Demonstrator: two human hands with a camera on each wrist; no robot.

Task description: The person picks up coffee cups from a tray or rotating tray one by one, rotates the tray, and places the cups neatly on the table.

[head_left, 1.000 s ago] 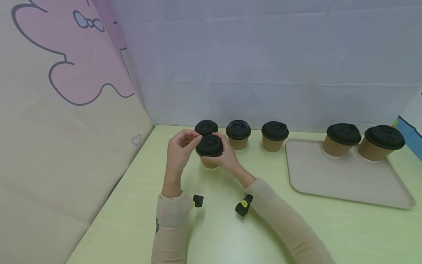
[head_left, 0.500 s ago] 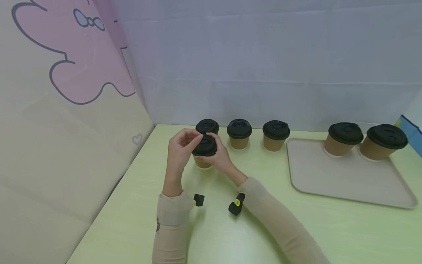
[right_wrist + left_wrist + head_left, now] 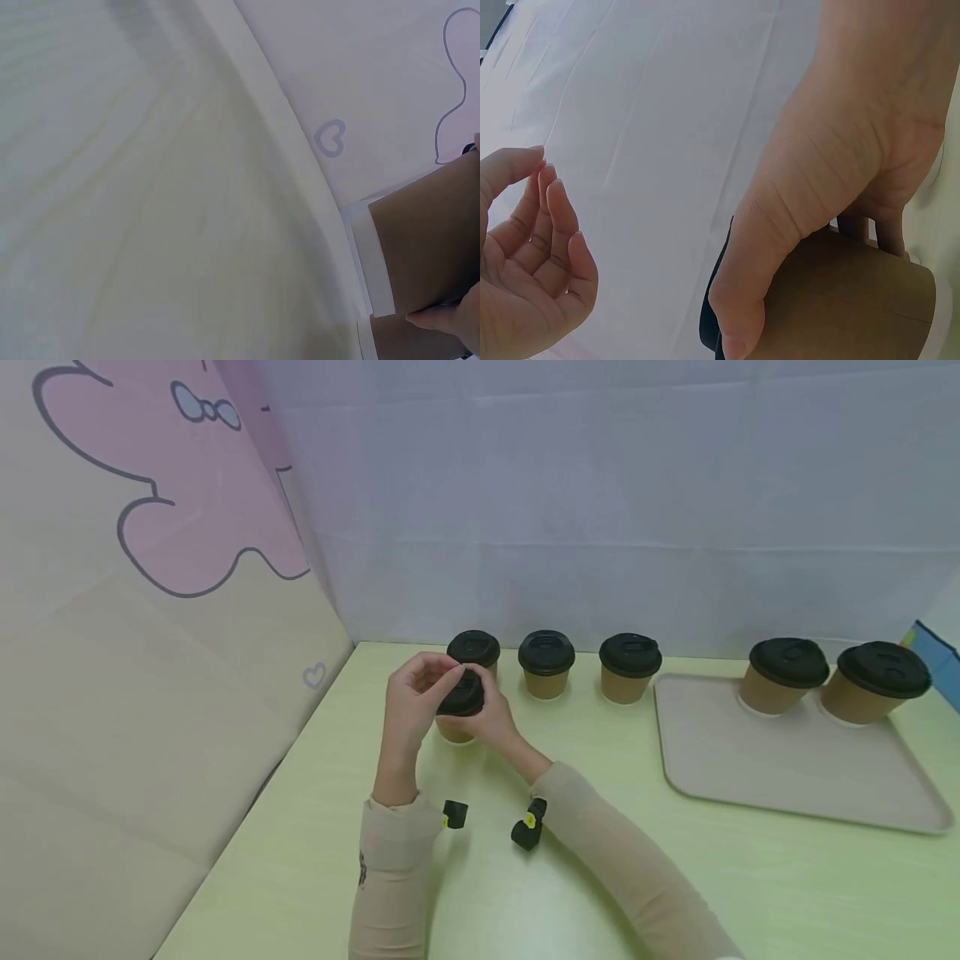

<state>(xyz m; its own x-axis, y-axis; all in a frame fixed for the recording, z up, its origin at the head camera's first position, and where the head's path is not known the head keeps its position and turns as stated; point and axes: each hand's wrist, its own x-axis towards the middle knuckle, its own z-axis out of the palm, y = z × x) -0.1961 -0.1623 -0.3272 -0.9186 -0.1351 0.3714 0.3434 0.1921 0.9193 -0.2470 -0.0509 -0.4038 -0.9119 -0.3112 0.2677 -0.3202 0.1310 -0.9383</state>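
My right hand (image 3: pixel 495 718) grips a brown paper cup (image 3: pixel 454 732) with a black lid (image 3: pixel 465 695), thumb and fingers around its side. In the left wrist view the right hand (image 3: pixel 817 165) covers much of the same cup's wall. My left hand (image 3: pixel 412 693) is raised at the cup's left, overlapping the lid's edge in the head view. Its fingers (image 3: pixel 555 195) are curled, with thumb and index tips meeting and nothing visible between them. Part of the right hand (image 3: pixel 454 319) shows beside brown cup sides in the right wrist view.
Behind the held cup stands a lidded cup (image 3: pixel 474 648), partly hidden. Two more lidded cups (image 3: pixel 546 664) (image 3: pixel 630 668) continue that row along the back wall. A beige tray (image 3: pixel 795 768) at the right carries two lidded cups (image 3: pixel 787 675) (image 3: pixel 877 683). A patterned wall (image 3: pixel 187 693) borders the left.
My right hand has moved a little to the left with the lidded paper cup, nearer my left hand. The left hand has stayed nearly in place.
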